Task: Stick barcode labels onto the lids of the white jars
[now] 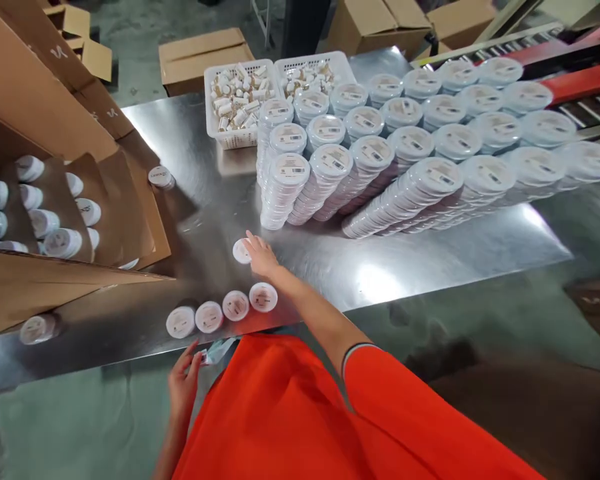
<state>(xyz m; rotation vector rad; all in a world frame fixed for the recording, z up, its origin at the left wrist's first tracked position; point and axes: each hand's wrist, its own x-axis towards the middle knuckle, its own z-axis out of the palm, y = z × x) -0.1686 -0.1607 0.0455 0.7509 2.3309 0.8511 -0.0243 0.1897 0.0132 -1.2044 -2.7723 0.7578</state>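
Observation:
My right hand [261, 256] reaches over the steel table, its fingers closed on the side of a round white lidded jar [241, 251]. Just in front of it, several like jars [235, 306] stand in a row along the near edge, labels facing up. My left hand [184, 379] is low at the table's edge, below the left end of that row. Its fingers are curled, close to a crumpled clear plastic piece [221, 351]; what they pinch, if anything, is too small to tell.
Tall stacks of shrink-wrapped white jars [375, 153] fill the table's right side. Behind them sit two white baskets [220, 137] of small bottles. An open carton [150, 257] with jars between cardboard dividers stands left; single jars [161, 177] stand beside it. A roller conveyor [587, 107] lies back right.

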